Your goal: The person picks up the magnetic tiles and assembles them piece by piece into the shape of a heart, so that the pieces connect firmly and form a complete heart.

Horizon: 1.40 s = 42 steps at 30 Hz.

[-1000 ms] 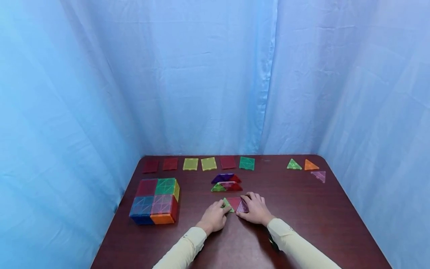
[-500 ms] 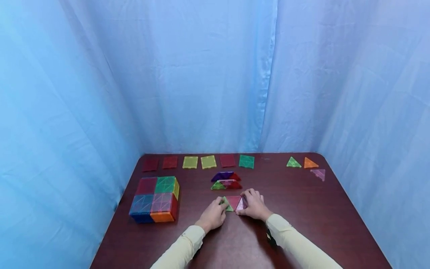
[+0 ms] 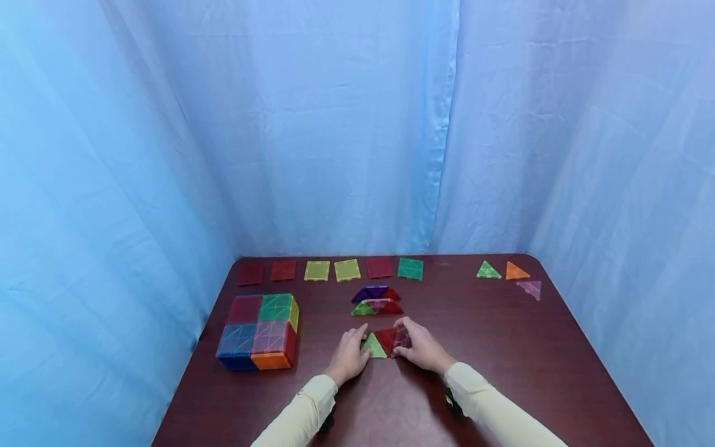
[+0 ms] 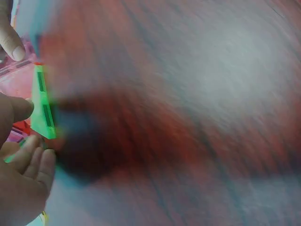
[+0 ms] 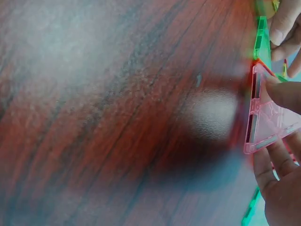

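Note:
A row of three joined triangles lies between the hands in the head view: green, red and pink-purple. My left hand holds the green triangle at its outer side, thumb on its face and fingers beyond its edge in the left wrist view. With thumb and fingers, my right hand grips the pink triangle, seen large in the right wrist view. Just beyond stand two tilted three-triangle strips, one green, pink and red, one purple and red.
At the left of the dark table sits a multicoloured block of tiles. Several square tiles line the back edge. Green, orange and pink loose triangles lie at the back right. Blue curtains surround the table.
The joined triangles have shifted slightly nearer and left, and their faces look tilted differently. My left hand has moved slightly left and its fingers have spread around the green triangle.

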Each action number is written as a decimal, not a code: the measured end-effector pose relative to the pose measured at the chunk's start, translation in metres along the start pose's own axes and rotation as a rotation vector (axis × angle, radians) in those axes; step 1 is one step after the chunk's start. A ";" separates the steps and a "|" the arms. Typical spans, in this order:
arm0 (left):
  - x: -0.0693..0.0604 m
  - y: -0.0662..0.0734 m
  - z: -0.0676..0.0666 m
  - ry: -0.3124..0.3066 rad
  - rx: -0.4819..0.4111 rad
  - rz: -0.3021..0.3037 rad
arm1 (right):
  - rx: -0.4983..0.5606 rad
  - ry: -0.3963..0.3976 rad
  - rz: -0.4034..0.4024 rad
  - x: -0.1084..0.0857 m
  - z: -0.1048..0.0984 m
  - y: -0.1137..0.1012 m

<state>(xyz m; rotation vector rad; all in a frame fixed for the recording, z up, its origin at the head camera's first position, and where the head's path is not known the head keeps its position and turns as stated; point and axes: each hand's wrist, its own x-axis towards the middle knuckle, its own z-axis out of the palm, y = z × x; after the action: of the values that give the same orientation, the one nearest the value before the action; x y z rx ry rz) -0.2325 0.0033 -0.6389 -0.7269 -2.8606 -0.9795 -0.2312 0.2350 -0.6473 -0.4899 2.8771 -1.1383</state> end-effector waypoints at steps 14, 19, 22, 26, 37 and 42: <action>0.004 0.009 0.001 -0.057 -0.164 -0.118 | -0.030 0.018 0.060 -0.001 0.003 0.001; 0.006 0.010 0.000 -0.140 -0.130 -0.152 | -0.093 -0.004 0.105 0.004 0.002 -0.003; 0.008 0.011 -0.001 -0.181 -0.096 -0.163 | -0.084 -0.020 0.149 0.009 0.002 -0.006; 0.012 0.011 0.000 -0.174 -0.106 -0.181 | -0.046 -0.044 0.200 0.013 0.001 -0.007; 0.014 0.007 -0.005 -0.010 -0.264 -0.112 | 0.152 0.027 0.057 0.009 -0.003 0.001; 0.015 0.005 -0.006 0.121 -0.163 0.000 | 0.058 0.115 -0.039 0.009 -0.006 -0.003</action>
<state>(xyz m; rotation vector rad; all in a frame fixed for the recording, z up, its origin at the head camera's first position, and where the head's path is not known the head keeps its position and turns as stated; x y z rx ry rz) -0.2445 0.0098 -0.6285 -0.6537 -2.7018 -1.2239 -0.2396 0.2344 -0.6404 -0.4968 2.9326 -1.2932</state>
